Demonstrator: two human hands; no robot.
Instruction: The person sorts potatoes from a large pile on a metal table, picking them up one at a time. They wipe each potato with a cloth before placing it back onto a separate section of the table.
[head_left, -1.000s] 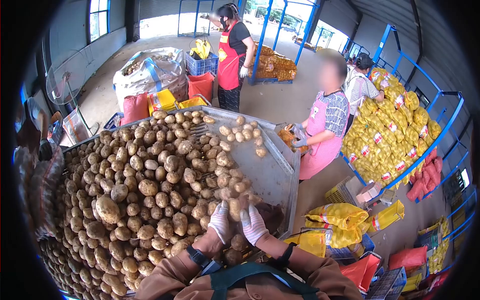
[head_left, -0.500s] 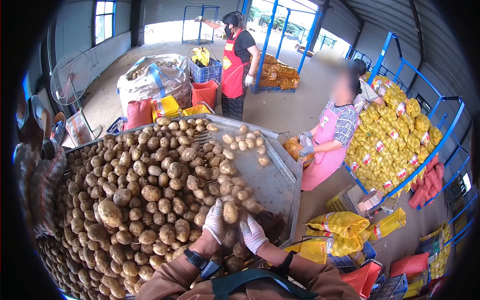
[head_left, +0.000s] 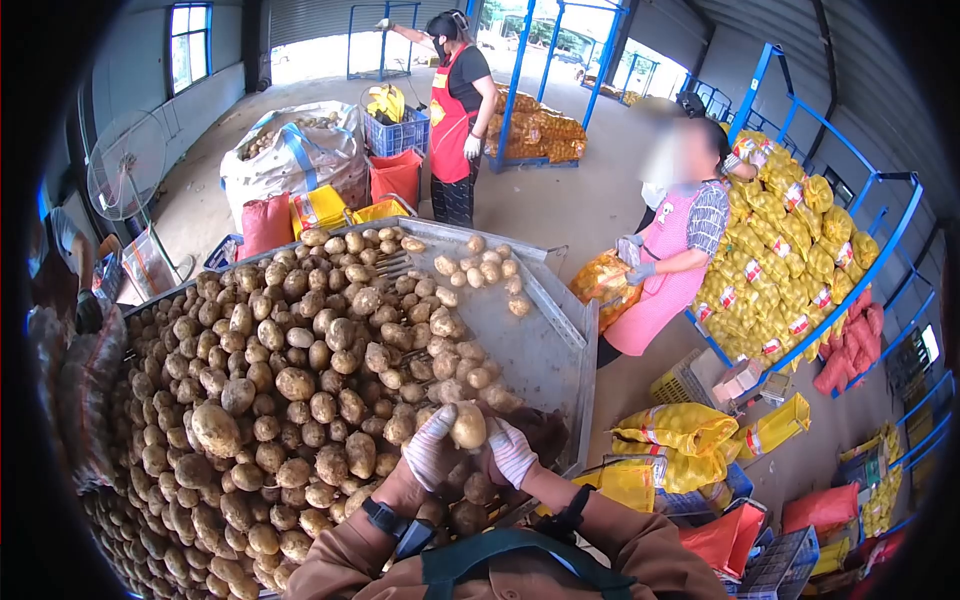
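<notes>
Both my hands wear pale striped work gloves and meet at the near edge of the sorting table. A large light-brown potato [head_left: 468, 426] sits between them. My left hand [head_left: 431, 449] is closed against its left side, and my right hand [head_left: 511, 452] touches its right side with bent fingers. Many soil-marked potatoes [head_left: 300, 383] cover the table to the left. Under and beside my right hand is a dark reddish, net-like material [head_left: 546, 440], partly hidden. More potatoes lie in shadow below my hands.
The metal table [head_left: 535, 350] carries a small potato group [head_left: 482, 268] farther off. At right, a person in a pink apron [head_left: 672, 255] handles a filled net bag [head_left: 606, 288]. Yellow sacks [head_left: 680, 430] and crates stand right of me; another person in a red apron [head_left: 455, 115] stands beyond.
My right hand has come in against the potato, which my left hand was holding. The person in pink has lifted the net bag slightly. The view has shifted a little.
</notes>
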